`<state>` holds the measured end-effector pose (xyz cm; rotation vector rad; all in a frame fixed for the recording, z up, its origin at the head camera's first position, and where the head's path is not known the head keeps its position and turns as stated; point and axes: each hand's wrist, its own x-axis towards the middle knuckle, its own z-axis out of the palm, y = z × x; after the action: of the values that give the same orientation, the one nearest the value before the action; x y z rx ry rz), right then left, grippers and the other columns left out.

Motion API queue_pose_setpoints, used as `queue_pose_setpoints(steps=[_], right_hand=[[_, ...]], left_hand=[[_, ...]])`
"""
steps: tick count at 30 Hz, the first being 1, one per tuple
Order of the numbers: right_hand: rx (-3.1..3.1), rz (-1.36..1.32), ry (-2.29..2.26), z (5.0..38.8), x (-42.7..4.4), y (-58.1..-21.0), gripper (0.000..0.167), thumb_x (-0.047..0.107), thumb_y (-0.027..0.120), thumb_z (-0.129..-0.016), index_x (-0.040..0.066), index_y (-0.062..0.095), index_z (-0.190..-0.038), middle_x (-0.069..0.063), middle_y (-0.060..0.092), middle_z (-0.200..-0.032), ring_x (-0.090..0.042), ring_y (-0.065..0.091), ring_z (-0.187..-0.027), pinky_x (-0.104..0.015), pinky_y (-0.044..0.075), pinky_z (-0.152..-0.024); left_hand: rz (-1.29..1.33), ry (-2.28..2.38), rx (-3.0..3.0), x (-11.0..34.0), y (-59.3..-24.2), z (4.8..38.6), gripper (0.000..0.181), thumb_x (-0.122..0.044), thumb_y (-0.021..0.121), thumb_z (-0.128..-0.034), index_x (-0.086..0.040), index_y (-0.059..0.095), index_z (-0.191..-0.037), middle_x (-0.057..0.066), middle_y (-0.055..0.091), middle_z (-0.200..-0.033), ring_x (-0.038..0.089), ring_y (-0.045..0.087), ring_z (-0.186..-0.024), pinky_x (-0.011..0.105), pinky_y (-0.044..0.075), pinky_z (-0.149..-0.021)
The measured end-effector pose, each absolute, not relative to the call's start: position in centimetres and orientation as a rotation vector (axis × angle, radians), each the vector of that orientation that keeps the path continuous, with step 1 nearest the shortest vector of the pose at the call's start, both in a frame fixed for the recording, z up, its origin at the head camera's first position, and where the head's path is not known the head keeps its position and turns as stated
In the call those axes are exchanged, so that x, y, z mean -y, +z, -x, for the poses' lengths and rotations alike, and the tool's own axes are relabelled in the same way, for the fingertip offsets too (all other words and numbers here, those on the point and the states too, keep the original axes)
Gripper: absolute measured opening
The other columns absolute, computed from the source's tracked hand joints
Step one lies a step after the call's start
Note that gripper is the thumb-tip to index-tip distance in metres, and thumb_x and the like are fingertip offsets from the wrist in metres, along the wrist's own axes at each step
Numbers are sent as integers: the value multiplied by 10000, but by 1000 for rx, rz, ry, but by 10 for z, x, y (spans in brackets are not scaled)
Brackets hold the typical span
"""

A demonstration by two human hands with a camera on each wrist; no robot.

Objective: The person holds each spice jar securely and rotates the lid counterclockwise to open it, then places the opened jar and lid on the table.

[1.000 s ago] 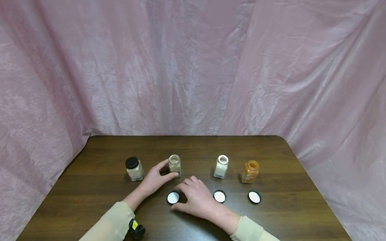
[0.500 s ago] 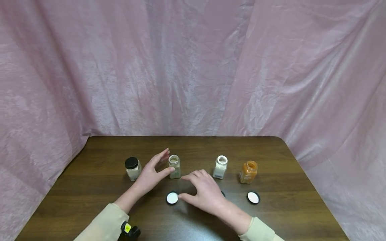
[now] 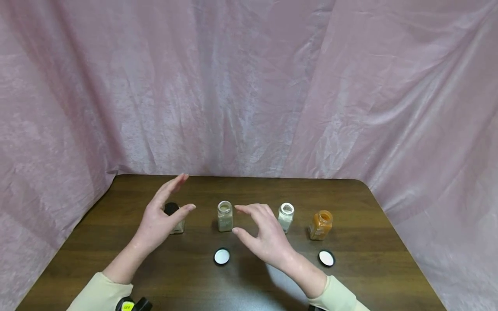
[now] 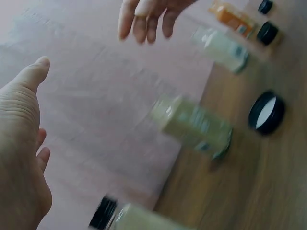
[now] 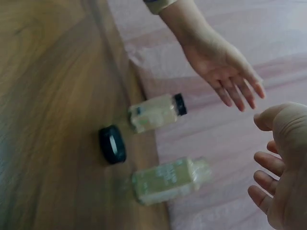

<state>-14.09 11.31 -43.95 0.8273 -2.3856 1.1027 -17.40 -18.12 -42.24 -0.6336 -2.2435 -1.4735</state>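
My left hand (image 3: 157, 222) is raised, thumb and fingers spread and holding nothing, in front of a jar (image 3: 179, 227) with a black lid, which it partly hides. My right hand (image 3: 268, 239) hovers above the table, also holding nothing, fingers apart from everything. Between the hands stands an uncapped glass jar (image 3: 225, 218) with pale greenish contents. A black lid (image 3: 221, 257) with a white inside lies in front of it. Behind the right hand is an uncapped jar of white contents (image 3: 285, 216); its lid (image 4: 267, 33) shows in the left wrist view.
At the right stands an uncapped jar with orange contents (image 3: 320, 226), its lid (image 3: 326, 258) lying inside-up before it. All stand in a row on a brown wooden table (image 3: 186, 280). A pink curtain (image 3: 249, 86) hangs behind and at both sides.
My left hand has let go of the greenish jar and moved left to the capped jar. My right hand has risen away from the lid, up and to the right.
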Motion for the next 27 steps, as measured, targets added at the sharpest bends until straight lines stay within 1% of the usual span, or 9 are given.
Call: queue_pose_setpoints(steps=[6, 11, 15, 16, 18, 20, 22, 24, 27], right_hand=[[2352, -853, 1286, 139, -99, -421, 481, 214, 774, -925, 192, 616, -1378, 110, 643, -1258, -120, 519, -1211, -376, 443, -1007], [2376, -867, 1547, 136, -79, -413, 468, 236, 750, -955, 282, 598, -1396, 128, 638, -1279, -140, 525, -1216, -383, 440, -1021], [2373, -906, 1654, 134, -60, -411, 498, 258, 741, -960, 328, 564, -1420, 164, 614, -1304, -147, 528, -1234, -368, 443, -1025], [2374, -923, 1661, 134, -55, -412, 506, 267, 738, -962, 324, 553, -1431, 162, 607, -1316, -140, 521, -1244, -367, 441, -1028], [2376, -957, 1664, 135, -46, -415, 523, 286, 721, -974, 299, 525, -1459, 142, 594, -1344, -123, 505, -1274, -364, 429, -1047], [2379, -968, 1677, 137, -36, -419, 543, 292, 714, -977, 271, 506, -1478, 111, 588, -1364, -112, 497, -1294, -369, 427, -1055], [2397, -957, 1694, 141, -26, -424, 564, 285, 712, -977, 256, 487, -1493, 90, 577, -1384, -98, 481, -1316, -363, 418, -1070], [2416, -936, 1706, 145, -17, -429, 588, 266, 723, -968, 235, 479, -1501, 68, 569, -1396, -89, 472, -1324, -359, 416, -1082], [2451, -884, 1728, 154, -4, -435, 613, 252, 735, -959, 217, 470, -1511, 57, 551, -1414, -101, 451, -1335, -351, 404, -1098]], left_hand=[[473, -1398, 2257, 221, -428, 178, 843, 51, 817, -836, -218, 464, -1552, 41, 503, -1523, 51, 414, -1369, 158, 275, -1092], [399, -1387, 2379, 255, -454, 177, 831, -47, 808, -885, -277, 410, -1578, 60, 493, -1536, -19, 416, -1357, 99, 277, -1035], [376, -1429, 2530, 271, -478, 174, 833, -179, 791, -927, -285, 328, -1612, 73, 466, -1560, 123, 419, -1406, 82, 309, -990], [371, -1438, 2565, 273, -484, 174, 836, -215, 788, -932, -280, 314, -1617, 75, 461, -1563, 181, 424, -1411, 112, 340, -1010], [364, -1481, 2623, 276, -495, 175, 851, -280, 777, -940, -266, 279, -1630, 89, 439, -1575, 303, 422, -1417, 240, 396, -1069], [354, -1531, 2660, 276, -503, 176, 860, -329, 773, -938, -257, 271, -1633, 101, 424, -1581, 374, 413, -1417, 428, 412, -1098], [362, -1568, 2687, 275, -508, 178, 863, -352, 765, -942, -251, 261, -1635, 131, 408, -1584, 420, 407, -1414, 599, 388, -1076], [357, -1602, 2702, 273, -511, 179, 865, -355, 767, -941, -230, 266, -1635, 168, 417, -1568, 445, 407, -1404, 670, 367, -1054], [354, -1614, 2715, 269, -513, 181, 854, -342, 774, -937, -192, 293, -1626, 193, 450, -1534, 447, 416, -1392, 689, 364, -1043]])
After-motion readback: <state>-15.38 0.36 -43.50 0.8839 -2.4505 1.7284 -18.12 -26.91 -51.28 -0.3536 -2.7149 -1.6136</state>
